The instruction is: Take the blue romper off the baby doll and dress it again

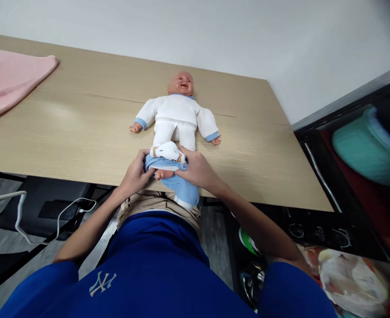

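A baby doll (176, 112) in a white top and white trousers lies on its back on the wooden table (82, 128), feet toward me. One foot wears a white sock (167, 151); the other foot (163, 174) is bare. My left hand (135, 174) and my right hand (198, 170) both grip a light blue garment (184, 190) bunched around the bare foot at the table's near edge. Part of the garment hangs over the edge.
A pink towel (9, 79) lies at the table's far left. A white cable (32, 212) runs across the floor under the table. Dark shelving with a teal object (363, 145) stands to the right, a white wall behind.
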